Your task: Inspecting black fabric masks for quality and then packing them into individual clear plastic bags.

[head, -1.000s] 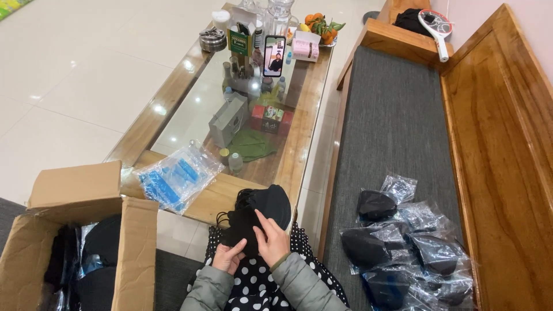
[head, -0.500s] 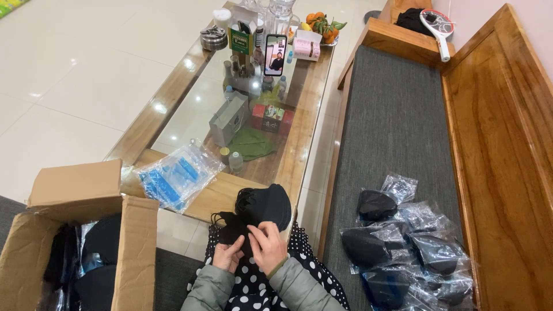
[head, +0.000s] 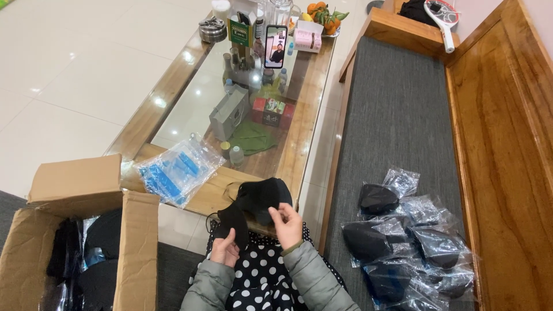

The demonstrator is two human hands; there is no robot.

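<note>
While seated near a glass-topped wooden table (head: 173,92), gripping one soft black fabric piece (head: 253,201) with left hand (head: 224,249) and right hand (head: 286,223).

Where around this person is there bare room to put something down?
The grey bench cushion is bare between the bagged black items and the far wooden armrest. The glass table has an open strip along its left edge. Its middle and far end are crowded with bottles and boxes.

Both hands (head: 256,239) pinch black fabric piece (head: 253,204) over lap; cardboard box (head: 75,242) at left.
</note>
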